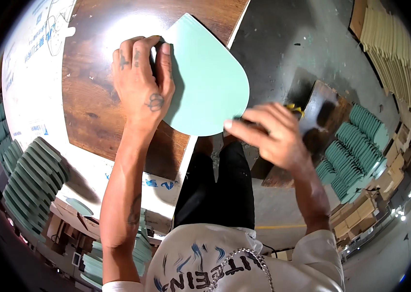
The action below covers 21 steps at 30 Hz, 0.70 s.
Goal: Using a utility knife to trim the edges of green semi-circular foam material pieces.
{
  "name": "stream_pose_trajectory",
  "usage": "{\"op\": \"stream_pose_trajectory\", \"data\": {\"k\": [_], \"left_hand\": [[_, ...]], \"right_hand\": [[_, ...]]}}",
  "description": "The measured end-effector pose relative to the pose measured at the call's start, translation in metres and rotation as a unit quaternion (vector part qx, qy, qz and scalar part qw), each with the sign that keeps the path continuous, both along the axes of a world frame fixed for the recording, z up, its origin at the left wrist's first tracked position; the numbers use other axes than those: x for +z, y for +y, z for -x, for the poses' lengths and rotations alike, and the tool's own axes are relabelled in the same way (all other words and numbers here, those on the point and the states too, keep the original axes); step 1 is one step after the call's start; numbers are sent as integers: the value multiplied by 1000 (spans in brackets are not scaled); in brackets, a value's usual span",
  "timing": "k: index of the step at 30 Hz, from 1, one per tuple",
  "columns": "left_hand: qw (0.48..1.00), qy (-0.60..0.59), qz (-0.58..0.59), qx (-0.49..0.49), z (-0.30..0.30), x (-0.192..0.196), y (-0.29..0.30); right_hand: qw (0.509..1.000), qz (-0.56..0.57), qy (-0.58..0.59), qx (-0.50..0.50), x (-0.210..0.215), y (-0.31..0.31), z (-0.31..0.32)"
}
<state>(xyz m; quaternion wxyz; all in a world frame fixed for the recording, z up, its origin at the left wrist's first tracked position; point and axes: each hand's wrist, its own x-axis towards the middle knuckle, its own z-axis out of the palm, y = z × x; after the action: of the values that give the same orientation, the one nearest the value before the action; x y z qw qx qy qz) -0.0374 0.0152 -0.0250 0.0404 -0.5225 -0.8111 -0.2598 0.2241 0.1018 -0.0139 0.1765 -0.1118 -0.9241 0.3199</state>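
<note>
A mint-green teardrop-shaped panel lies at the right side of a brown wood-grain board, its point facing away and its rounded end jutting past the near edge. My left hand is closed over the panel's left edge, fingers bent and thumb against it. A dark patch shows between thumb and forefinger; whether it is an object or shadow is unclear. At the panel's lower right rim, my right hand is closed in a pinch and smeared by motion. Something small and dark sits by its fingertips, too blurred to name.
Under the board is a white printed sheet. Stacked green curved pieces stand at left and on a low wooden surface at right. A small yellow item shows behind my right hand. Pale stacked sheets fill the far right.
</note>
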Motion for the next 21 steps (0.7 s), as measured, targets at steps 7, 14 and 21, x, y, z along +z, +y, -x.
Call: {"op": "stream_pose_trajectory", "data": {"k": [7, 14, 21], "left_hand": [[999, -21, -10, -43, 4, 6, -2], [993, -52, 5, -102, 5, 12, -4], [993, -47, -7, -104, 6, 10, -4]], "right_hand": [[969, -246, 19, -1, 33, 105, 100], [972, -209, 47, 92, 9, 108, 115], [970, -229, 16, 80, 12, 100, 112]]}}
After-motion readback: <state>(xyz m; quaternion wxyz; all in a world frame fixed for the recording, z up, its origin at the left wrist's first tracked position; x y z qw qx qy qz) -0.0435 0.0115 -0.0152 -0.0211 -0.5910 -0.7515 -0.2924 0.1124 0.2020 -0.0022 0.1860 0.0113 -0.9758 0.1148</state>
